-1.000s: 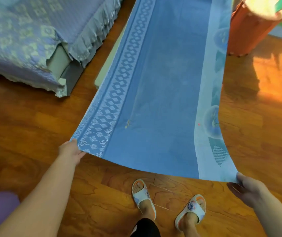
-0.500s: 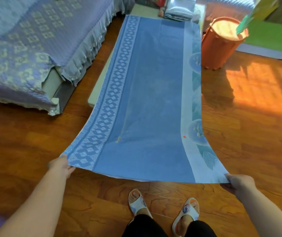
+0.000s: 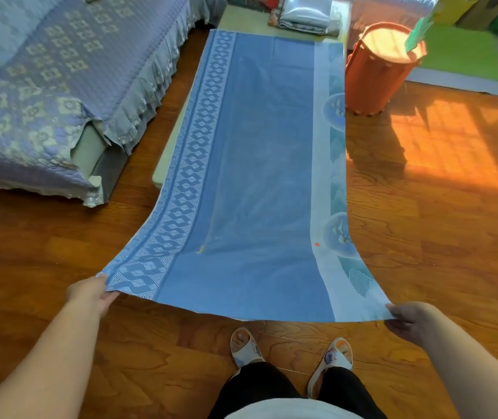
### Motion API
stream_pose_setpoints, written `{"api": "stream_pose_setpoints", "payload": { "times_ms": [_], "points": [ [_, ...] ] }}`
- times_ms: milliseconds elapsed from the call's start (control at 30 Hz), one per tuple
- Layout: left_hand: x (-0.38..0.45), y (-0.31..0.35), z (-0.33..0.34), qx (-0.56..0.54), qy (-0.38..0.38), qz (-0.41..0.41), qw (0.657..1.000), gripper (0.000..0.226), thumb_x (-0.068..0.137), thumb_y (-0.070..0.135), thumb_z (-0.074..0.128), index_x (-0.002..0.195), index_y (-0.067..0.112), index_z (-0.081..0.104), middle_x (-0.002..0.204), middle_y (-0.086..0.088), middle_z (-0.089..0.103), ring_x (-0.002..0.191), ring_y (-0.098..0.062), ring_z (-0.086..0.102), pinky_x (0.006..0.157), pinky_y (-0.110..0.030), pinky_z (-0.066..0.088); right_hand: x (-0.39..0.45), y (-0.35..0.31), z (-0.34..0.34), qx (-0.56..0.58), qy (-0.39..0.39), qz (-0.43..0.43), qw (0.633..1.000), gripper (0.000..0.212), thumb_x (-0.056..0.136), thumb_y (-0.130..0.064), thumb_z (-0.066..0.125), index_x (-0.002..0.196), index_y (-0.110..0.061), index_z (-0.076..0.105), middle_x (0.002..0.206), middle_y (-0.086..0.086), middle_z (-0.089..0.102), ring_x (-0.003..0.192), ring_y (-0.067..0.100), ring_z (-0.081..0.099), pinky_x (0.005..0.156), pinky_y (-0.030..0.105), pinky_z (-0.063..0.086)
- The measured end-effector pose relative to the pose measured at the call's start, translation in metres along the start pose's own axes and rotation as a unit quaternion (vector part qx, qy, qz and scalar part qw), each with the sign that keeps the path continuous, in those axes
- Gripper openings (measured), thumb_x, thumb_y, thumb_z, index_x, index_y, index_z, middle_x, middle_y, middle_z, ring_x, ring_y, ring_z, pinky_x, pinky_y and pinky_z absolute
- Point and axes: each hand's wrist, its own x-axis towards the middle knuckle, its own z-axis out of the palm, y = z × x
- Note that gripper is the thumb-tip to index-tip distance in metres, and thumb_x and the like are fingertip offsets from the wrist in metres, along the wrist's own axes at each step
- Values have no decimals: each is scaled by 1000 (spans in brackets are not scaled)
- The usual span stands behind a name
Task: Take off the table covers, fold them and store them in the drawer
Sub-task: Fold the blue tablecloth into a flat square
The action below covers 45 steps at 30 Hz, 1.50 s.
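A long blue table cover (image 3: 260,176) with a patterned left border and a pale right band stretches from a low pale table (image 3: 166,158) toward me. Its near end hangs in the air above the wooden floor. My left hand (image 3: 90,293) pinches the near left corner. My right hand (image 3: 411,320) grips the near right corner. The far end of the cover still lies on the table top. No drawer is in view.
A sofa with a purple quilted cover (image 3: 45,86) stands at the left. An orange basket (image 3: 380,68) stands right of the table. Folded cloth (image 3: 305,13) lies at the table's far end. A green mat (image 3: 465,52) lies at the back right. My slippered feet (image 3: 290,349) stand on the floor.
The cover has slid toward me off the table, so its far edge and the bare table end now show. Both hands keep hold of their corners, a little lower in view.
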Motion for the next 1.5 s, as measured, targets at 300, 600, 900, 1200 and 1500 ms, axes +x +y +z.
{"api": "stream_pose_setpoints", "payload": {
  "times_ms": [300,600,900,1200,1500],
  "points": [
    [-17,22,-13,-126,-39,-21,991,39,106,6,45,145,2,44,137,-12,58,126,-25,59,114,-43,42,-14,22,-13,80,-139,61,985,23,101,-4,48,123,2,53,118,24,61,103,36,62,76,52,57],
    [-50,45,-18,32,-6,39,999,36,102,-5,39,134,6,52,120,-23,64,91,-34,68,91,-53,54,-42,26,-7,68,-49,-21,996,20,98,4,49,118,4,51,101,26,62,81,38,63,45,40,58],
    [-93,86,21,-209,-94,99,968,43,102,-10,36,140,2,52,138,-28,55,110,-38,65,97,-41,57,-84,-20,-35,63,-70,-122,988,17,95,2,55,108,7,64,77,19,69,61,26,64,48,29,55],
    [-127,168,106,-330,-218,142,907,31,107,16,43,138,14,47,151,-7,48,99,-15,68,92,-39,57,-120,-144,-49,335,-246,-345,842,27,100,-14,43,114,1,61,93,9,76,105,27,69,97,40,53],
    [-164,239,250,-339,-260,188,884,45,110,14,29,153,20,39,167,-4,19,126,-26,57,110,-46,46,-61,-348,-34,190,-166,-466,848,9,99,-6,57,93,-9,64,78,4,74,63,7,71,62,21,51]
  ]
}}
